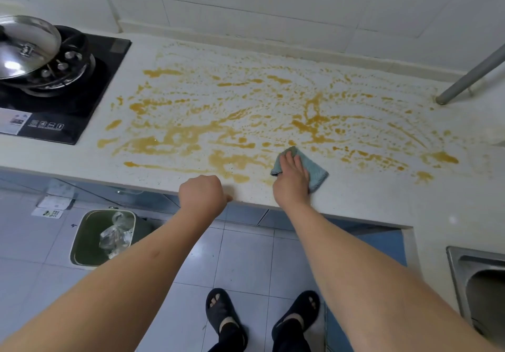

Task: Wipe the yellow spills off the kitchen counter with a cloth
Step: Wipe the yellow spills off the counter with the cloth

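Yellow spills [246, 116] streak and spot most of the white kitchen counter [382, 201], from beside the stove to the far right. A folded blue-green cloth [314, 170] lies flat on the counter near its front edge. My right hand [291, 176] presses down on the cloth's left part with fingers spread over it. My left hand [203, 196] is curled into a fist at the counter's front edge, holding nothing, its knuckles touching the edge.
A black cooktop [82, 92] with a lidded steel pan [24, 48] sits at the left. A metal pole [470, 78] meets the counter at the back right. A steel sink [481, 288] is at the lower right. A green bin [103, 237] stands on the floor.
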### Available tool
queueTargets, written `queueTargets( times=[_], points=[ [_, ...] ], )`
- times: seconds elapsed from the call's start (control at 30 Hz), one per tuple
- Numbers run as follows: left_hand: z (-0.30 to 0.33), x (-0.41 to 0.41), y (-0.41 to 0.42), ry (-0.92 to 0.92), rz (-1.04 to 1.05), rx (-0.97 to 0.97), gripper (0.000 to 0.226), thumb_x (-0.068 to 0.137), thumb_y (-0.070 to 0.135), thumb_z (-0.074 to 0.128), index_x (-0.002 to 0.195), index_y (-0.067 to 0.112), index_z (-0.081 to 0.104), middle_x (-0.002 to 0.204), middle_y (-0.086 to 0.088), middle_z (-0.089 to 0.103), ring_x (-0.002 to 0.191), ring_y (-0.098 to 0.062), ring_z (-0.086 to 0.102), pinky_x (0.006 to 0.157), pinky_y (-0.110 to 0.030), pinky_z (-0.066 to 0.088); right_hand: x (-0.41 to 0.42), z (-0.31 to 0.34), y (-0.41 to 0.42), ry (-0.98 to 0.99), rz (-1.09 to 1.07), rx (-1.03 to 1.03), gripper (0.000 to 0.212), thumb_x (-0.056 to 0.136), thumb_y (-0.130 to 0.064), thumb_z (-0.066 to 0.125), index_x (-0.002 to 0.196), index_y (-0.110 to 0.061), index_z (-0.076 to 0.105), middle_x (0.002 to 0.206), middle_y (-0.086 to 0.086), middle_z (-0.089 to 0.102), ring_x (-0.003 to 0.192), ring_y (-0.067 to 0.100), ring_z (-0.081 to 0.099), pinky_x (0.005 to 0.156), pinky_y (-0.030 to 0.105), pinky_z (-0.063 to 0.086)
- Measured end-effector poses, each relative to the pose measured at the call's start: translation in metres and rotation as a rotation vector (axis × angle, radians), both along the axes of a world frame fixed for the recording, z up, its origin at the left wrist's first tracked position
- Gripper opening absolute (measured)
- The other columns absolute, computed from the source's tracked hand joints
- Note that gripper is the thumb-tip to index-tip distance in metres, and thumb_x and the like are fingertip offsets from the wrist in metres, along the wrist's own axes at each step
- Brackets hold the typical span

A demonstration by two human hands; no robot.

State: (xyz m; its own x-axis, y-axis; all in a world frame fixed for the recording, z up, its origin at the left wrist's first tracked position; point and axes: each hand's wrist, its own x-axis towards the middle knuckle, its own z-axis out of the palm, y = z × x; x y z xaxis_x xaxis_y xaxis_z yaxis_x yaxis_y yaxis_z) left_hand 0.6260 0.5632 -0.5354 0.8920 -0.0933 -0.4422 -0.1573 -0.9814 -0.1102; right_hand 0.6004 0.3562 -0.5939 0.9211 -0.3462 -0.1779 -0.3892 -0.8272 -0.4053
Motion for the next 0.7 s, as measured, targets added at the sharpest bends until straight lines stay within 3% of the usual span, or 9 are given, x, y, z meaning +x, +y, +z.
queueTargets(
  times=[0.1,0.23,0.3,0.37,0.43,0.53,0.7],
  points=[
    [0.005,0.005,-0.003,-0.005,-0.018,0.000,0.052,0.092,0.063,0.064,0.071,0.017,0.050,0.068,0.002,0.058,0.056,-0.014,0.051,0.052,-0.025,0.035,-0.003,0.002,0.024,-0.018,0.102,0.060,0.072,0.097,0.001,0.044,0.163,-0.019,0.023,0.171,-0.002,0.015,0.158,0.018,0.005,0.126,0.035,0.005],
    [0.010,0.008,-0.005,0.009,-0.026,0.002,0.050,0.090,0.061,0.067,0.071,0.018,0.051,0.069,0.001,0.058,0.057,-0.015,0.051,0.051,-0.025,0.036,-0.031,0.007,0.016,0.015,0.413,0.142,0.068,0.100,-0.001,0.043,0.162,-0.024,0.027,0.170,-0.008,0.017,0.158,0.015,0.009,0.127,0.040,0.008],
    [0.011,0.009,-0.004,0.016,-0.028,0.007,0.050,0.090,0.061,0.067,0.072,0.017,0.050,0.069,0.002,0.058,0.056,-0.015,0.051,0.050,-0.025,0.034,-0.045,0.008,-0.012,0.068,0.476,0.059,0.067,0.101,-0.008,0.046,0.161,-0.033,0.030,0.169,-0.010,0.020,0.155,0.019,0.013,0.125,0.043,0.014],
    [0.011,0.009,-0.004,0.026,-0.029,0.005,0.050,0.090,0.060,0.068,0.072,0.017,0.050,0.068,0.002,0.058,0.056,-0.015,0.051,0.049,-0.024,0.033,-0.061,0.011,-0.043,0.101,0.371,-0.119,0.069,0.096,-0.015,0.053,0.155,-0.047,0.036,0.160,-0.009,0.027,0.142,0.026,0.022,0.117,0.042,0.020],
    [0.010,0.011,-0.004,0.031,-0.021,-0.004,0.050,0.089,0.060,0.070,0.071,0.017,0.051,0.068,0.002,0.059,0.056,-0.015,0.052,0.049,-0.024,0.033,-0.072,0.014,-0.065,0.132,0.215,-0.219,0.070,0.095,-0.016,0.053,0.153,-0.051,0.037,0.146,-0.005,0.033,0.128,0.027,0.027,0.110,0.039,0.026],
    [0.009,0.015,-0.004,0.039,0.000,-0.025,0.048,0.085,0.058,0.075,0.071,0.017,0.055,0.067,0.002,0.061,0.056,-0.015,0.055,0.050,-0.023,0.036,-0.068,0.011,-0.069,0.159,0.046,-0.174,0.067,0.099,-0.016,0.050,0.159,-0.039,0.031,0.139,0.003,0.036,0.123,0.028,0.030,0.111,0.038,0.032],
    [0.006,0.019,-0.004,0.043,0.028,-0.035,0.048,0.080,0.060,0.079,0.072,0.018,0.057,0.067,0.003,0.062,0.057,-0.015,0.057,0.052,-0.023,0.038,-0.020,0.010,-0.015,0.172,-0.110,-0.030,0.070,0.099,-0.022,0.050,0.163,-0.020,0.020,0.145,0.015,0.029,0.131,0.037,0.036,0.111,0.045,0.038]
  ],
)
